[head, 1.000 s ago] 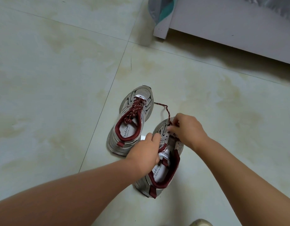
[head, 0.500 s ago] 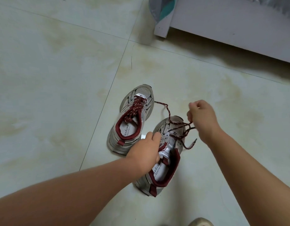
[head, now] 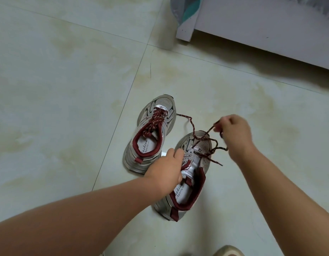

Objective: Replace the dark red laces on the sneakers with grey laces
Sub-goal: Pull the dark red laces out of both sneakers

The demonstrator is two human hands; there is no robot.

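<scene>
Floor (head: 67, 89): glossy polished tile, pale, mottled, thin grout lines.
Sneakers: near sneaker (head: 195, 183) and far sneaker (head: 150, 137), silver-grey mesh with shiny synthetic overlays; dark red cloth collar lining.
Dark red laces (head: 206, 143): woven cord, speckled, matt.
Furniture panel (head: 261, 24): smooth, matt white board.

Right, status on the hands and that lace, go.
Left hand grips near sneaker. Right hand pinches red lace, partly unthreaded. Far sneaker laced. Nothing in the way.

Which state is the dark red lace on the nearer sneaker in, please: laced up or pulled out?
Mostly pulled out. The dark red lace hangs loose over the nearer sneaker, pinched by the right hand.
</scene>
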